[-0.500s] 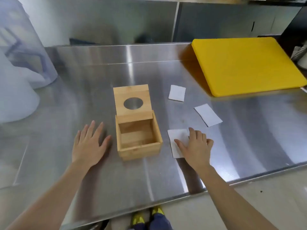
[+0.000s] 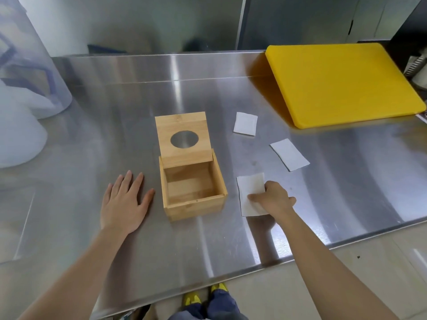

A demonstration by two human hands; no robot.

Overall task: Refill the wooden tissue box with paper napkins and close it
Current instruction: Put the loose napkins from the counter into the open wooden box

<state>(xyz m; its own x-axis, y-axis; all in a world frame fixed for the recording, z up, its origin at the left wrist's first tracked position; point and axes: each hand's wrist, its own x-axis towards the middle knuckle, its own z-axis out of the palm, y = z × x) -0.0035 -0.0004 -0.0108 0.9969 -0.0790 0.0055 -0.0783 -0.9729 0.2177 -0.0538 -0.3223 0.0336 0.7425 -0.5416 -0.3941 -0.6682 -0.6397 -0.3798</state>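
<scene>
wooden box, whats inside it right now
Nothing: the wooden box shows only its bare floor, lid tipped up. The inside of the near wall is hidden. The right hand pinches one napkin beside it.

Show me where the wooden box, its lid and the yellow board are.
wooden box (image 2: 195, 207), head view, on its front wall.
lid (image 2: 182, 122), head view, on the wood above the oval hole.
yellow board (image 2: 342, 84), head view, on the middle of its top.

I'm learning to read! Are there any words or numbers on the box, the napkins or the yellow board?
None: no words or numbers show anywhere.
Wooden box and its lid: plain wood.
Three napkins: blank white.
Yellow board: plain.
Steel table: unmarked.
</scene>
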